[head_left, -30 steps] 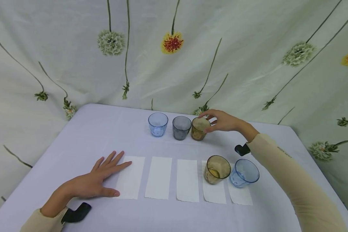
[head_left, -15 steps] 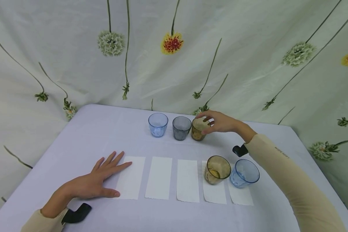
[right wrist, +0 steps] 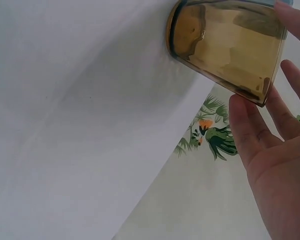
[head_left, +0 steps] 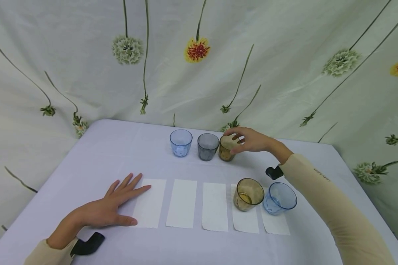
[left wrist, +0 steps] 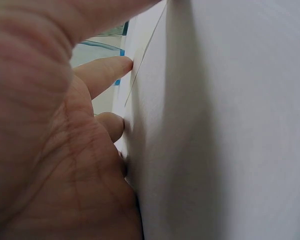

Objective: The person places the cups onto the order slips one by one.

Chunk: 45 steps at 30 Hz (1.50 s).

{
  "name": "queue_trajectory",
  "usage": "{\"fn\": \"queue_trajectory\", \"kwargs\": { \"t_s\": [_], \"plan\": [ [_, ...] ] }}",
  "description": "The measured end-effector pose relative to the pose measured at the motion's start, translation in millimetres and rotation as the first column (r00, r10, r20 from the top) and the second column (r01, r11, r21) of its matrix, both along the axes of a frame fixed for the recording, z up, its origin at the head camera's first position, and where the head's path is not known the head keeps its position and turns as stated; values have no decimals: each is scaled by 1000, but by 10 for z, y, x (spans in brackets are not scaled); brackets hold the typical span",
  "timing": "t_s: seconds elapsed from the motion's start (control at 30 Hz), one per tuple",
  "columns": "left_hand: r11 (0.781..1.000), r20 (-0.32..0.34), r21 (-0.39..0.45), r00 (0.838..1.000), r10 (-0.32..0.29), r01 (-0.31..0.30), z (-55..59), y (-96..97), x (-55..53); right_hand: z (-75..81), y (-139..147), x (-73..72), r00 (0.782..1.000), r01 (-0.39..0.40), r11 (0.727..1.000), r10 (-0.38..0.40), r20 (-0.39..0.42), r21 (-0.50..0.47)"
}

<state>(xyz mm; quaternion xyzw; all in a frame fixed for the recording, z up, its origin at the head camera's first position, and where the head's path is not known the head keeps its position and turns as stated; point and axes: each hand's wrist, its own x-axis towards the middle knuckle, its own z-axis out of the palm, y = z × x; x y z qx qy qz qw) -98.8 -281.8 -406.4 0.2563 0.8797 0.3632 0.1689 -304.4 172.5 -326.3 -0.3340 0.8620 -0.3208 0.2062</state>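
Observation:
My right hand [head_left: 256,141] is at the back amber glass [head_left: 226,154], thumb on the near side and fingers over the far rim. In the right wrist view the thumb and fingertips sit on opposite sides of the rim of this amber glass [right wrist: 230,42], whose base is by the white cloth. Just left of it stand a grey glass [head_left: 207,149] and a blue glass [head_left: 180,144]. My left hand [head_left: 109,206] lies spread and palm down, thumb and index fingertip over the leftmost white paper strip [head_left: 152,204]; the left wrist view shows its palm low over the cloth.
Several white paper strips [head_left: 180,204] lie in a row along the front. Another amber glass [head_left: 240,200] and a second blue glass [head_left: 273,206] stand on the two rightmost strips. A flowered curtain [head_left: 278,73] hangs behind the table's back edge.
My right hand has shifted slightly left, its thumb and fingers now further over the back amber glass. The left hand and all the glasses have stayed in place.

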Motion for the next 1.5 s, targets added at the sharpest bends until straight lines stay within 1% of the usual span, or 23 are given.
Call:
{"fn": "queue_trajectory", "kwargs": {
  "t_s": [0.2,0.47,0.8,1.07,1.23,1.5],
  "plan": [
    [1000,0,1,1000,-4,4,9,2,-5,4,0,2,1000,15,1000,-15,-4,13],
    [1000,20,8,1000,1,-1,20,14,-3,14,5,8,1000,17,1000,-17,-16,23],
    [1000,10,0,1000,3,-3,17,14,5,40,44,56,1000,16,1000,-15,-25,26],
    [1000,11,4,1000,-1,1,7,24,6,115,111,110,1000,18,1000,-18,-21,6],
    [1000,7,-2,1000,2,-2,12,19,11,153,146,132,1000,17,1000,-17,-23,11],
    [1000,-8,-6,1000,-2,1,11,17,16,167,155,176,1000,6,1000,-6,-12,16]
  ]
}}
